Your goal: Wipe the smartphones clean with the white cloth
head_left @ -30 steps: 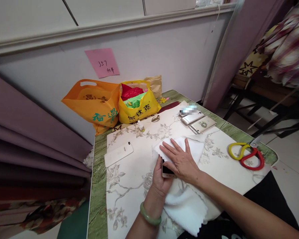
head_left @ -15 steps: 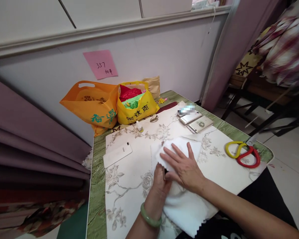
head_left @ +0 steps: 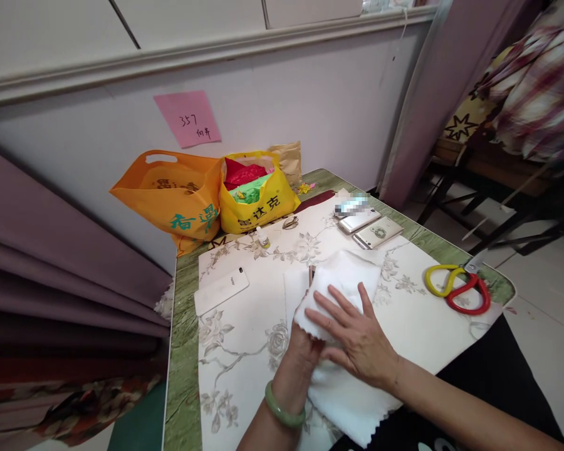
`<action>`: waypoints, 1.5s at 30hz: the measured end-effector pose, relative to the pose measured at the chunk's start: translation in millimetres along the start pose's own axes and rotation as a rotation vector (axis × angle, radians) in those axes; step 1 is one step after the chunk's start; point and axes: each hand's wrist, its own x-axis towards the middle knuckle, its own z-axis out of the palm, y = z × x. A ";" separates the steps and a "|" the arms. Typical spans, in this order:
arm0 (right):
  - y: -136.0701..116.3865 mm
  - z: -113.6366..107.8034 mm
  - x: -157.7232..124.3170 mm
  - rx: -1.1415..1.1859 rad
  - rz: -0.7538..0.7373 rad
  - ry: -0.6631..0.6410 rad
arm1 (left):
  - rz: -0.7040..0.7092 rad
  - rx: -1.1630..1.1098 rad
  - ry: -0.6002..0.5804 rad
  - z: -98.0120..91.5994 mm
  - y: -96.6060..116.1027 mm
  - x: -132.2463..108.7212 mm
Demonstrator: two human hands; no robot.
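A white cloth (head_left: 345,275) lies on the flowered table cover (head_left: 244,338), draped over a phone whose dark top edge (head_left: 311,273) peeks out. My right hand (head_left: 352,332) lies flat on the cloth, fingers stretched out and spread. My left hand (head_left: 301,354), with a green bangle on the wrist, reaches under the cloth; its fingers are hidden there. A white phone (head_left: 222,290) lies face down to the left.
Two more phones (head_left: 369,228) lie at the far right of the cover. Yellow and red scissors (head_left: 458,289) rest near the right edge. An orange bag (head_left: 173,200), a yellow bag (head_left: 258,200) and a small bottle (head_left: 262,238) stand by the wall.
My right hand slid back toward me across the cloth. The phone's lower end, visible a second ago in my left hand, is now covered by the cloth.
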 end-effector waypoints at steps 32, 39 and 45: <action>48.7 10.6 11.4 0.741 0.717 0.238 | -0.049 -0.085 0.032 12.4 19.9 9.3; 59.7 -8.1 0.9 0.938 0.937 0.621 | -0.060 -0.166 0.064 12.0 22.6 10.5; 30.8 -35.4 13.1 0.953 0.800 0.623 | -0.107 -0.223 -0.038 22.0 27.6 8.6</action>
